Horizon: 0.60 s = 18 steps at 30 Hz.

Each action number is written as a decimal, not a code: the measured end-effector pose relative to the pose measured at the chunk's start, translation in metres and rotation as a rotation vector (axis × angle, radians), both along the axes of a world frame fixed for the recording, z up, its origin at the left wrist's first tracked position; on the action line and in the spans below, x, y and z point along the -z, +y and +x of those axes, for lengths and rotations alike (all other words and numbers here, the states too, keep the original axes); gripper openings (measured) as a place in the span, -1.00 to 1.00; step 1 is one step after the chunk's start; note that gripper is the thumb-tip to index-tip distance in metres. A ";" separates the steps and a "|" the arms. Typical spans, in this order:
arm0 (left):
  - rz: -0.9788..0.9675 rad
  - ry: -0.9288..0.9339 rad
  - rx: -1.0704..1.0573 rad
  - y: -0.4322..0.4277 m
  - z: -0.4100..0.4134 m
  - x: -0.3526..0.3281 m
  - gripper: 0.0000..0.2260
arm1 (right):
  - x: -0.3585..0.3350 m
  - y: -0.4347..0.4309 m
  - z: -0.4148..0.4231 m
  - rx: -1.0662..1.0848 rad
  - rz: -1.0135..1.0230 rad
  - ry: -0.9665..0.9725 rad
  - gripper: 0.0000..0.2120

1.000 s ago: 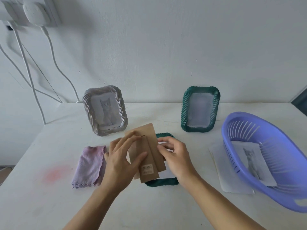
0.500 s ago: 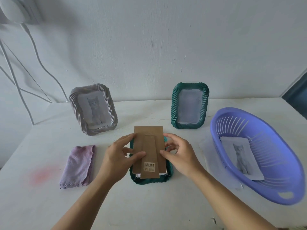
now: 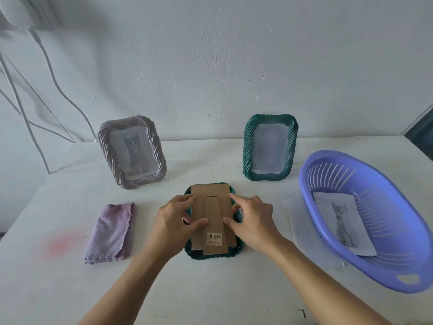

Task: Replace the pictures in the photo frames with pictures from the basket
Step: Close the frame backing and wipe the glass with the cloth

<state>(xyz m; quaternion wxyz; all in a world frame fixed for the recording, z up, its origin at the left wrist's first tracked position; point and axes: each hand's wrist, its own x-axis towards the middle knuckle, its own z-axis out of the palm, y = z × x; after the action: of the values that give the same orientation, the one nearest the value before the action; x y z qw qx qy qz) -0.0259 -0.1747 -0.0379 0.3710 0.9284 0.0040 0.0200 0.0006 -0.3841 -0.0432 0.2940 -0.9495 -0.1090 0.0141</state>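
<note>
Brown cardboard backing lies on the face-down green frame at the table's centre. I see the left hand and right hand pinching its side edges, thumbs on top. Behind stand a grey frame and a second green frame. To the right, a purple basket holds a cat picture.

Looked like I was in a plain room at home: white table against a bare painted wall, white cables hanging by its far-left corner.

Barcode sticker on the cardboard backing (digits unreadable).
</note>
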 end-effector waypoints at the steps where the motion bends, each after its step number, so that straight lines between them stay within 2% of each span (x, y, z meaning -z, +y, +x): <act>1: 0.014 0.002 0.002 0.000 0.000 0.000 -0.44 | 0.000 0.001 0.000 -0.003 -0.021 -0.005 -0.56; 9: 0.129 0.038 0.022 -0.003 0.002 0.002 -0.47 | 0.004 0.004 0.001 -0.035 -0.249 -0.061 -0.56; 18: 0.178 0.067 0.026 -0.004 -0.002 0.008 -0.51 | 0.009 0.004 0.000 -0.052 -0.296 -0.029 -0.61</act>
<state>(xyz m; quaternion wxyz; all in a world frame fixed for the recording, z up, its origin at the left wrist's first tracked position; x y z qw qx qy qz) -0.0283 -0.1784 -0.0457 0.2870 0.9578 0.0023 -0.0155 0.0006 -0.3801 -0.0518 0.1488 -0.9794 -0.1346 0.0241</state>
